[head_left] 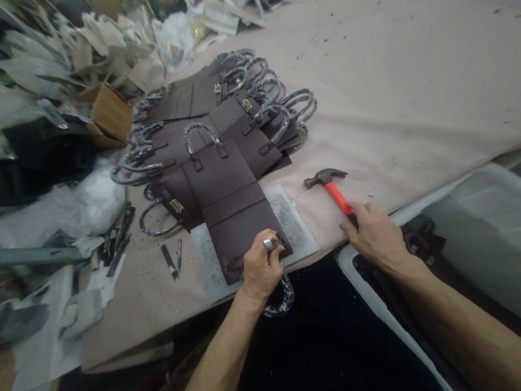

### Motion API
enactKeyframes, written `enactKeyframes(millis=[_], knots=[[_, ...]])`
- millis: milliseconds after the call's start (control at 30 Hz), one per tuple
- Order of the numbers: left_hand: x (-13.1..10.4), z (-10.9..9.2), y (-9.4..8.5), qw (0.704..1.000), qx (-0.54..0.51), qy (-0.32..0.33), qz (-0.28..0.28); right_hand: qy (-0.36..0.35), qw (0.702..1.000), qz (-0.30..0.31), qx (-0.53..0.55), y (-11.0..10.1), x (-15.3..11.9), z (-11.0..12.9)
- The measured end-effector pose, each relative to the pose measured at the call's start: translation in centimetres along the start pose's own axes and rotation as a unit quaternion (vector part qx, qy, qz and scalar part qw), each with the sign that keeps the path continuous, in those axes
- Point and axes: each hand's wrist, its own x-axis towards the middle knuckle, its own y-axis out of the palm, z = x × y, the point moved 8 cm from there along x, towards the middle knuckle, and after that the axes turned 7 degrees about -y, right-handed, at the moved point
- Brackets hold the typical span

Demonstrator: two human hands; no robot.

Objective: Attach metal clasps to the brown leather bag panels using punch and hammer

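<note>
My left hand (262, 268) is closed round a short silver metal tool (270, 244) with a round end. It rests on the near end of a dark brown leather bag panel (233, 201), by the base of a plastic-wrapped handle (282, 304) that hangs over the table edge. Another wrapped handle (199, 127) stands at the panel's far end. Under the panel lies a speckled grey slab (303, 231). To the right, my right hand (377, 233) grips the dark lower handle of a claw hammer (336, 191) with an orange-red shaft, its head just over or on the table.
More brown bag panels (176, 133) with wrapped handles are piled behind. Two small slim tools (173, 260) lie left of the slab. A cardboard box (108, 115) and plastic-wrapped clutter stand at left. A translucent bin (485, 229) with dark pieces stands at lower right.
</note>
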Motion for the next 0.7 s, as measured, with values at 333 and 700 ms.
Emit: enactKeyframes(millis=[333, 700], knots=[[-0.3, 0.6, 0.2, 0.998, -0.044, -0.024, -0.025, 0.263, 0.786, 0.200, 0.522, 0.7, -1.8, 2.7], [-0.2, 0.4, 0.2, 0.999, -0.032, -0.023, -0.035, -0.220, 0.965, -0.023, 0.139, -14.6, -5.1, 11.4]])
